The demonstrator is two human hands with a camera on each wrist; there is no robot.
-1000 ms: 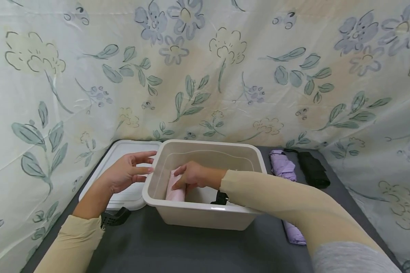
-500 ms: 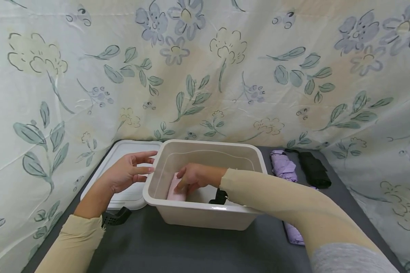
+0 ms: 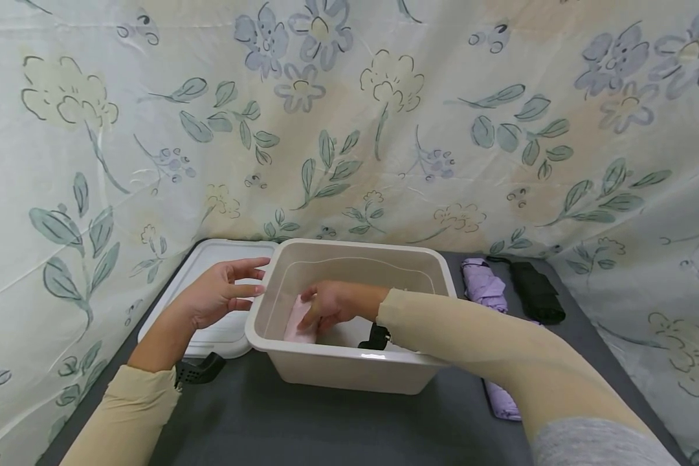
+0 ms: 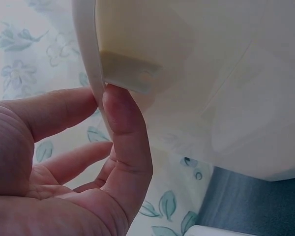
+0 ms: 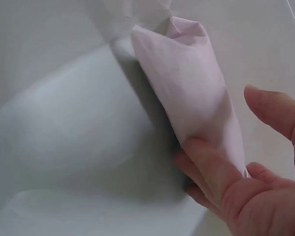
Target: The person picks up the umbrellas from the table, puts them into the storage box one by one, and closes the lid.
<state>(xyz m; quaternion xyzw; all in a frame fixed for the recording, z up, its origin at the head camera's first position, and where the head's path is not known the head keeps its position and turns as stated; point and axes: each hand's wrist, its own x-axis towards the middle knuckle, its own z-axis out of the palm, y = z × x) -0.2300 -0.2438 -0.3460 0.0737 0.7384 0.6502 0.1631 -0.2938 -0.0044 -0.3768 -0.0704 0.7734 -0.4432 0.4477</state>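
A beige plastic bin stands in the middle of the table. My left hand pinches its left rim, with fingers on both sides of the edge in the left wrist view. Down inside the bin is my right hand, next to a smooth pink roll that looks like rolled fabric. The roll lies along the bin's left end. In the right wrist view the fingers touch one long side of the roll, while the thumb is spread apart from it.
A white lid lies left of the bin, partly behind my left hand. To the right are a purple roll, a black roll and another purple piece under my right arm. Floral curtain encloses the table.
The pink roll has tilted slightly and shifted a little right at its far end, with my right fingers at it. My left hand stays at the rim.
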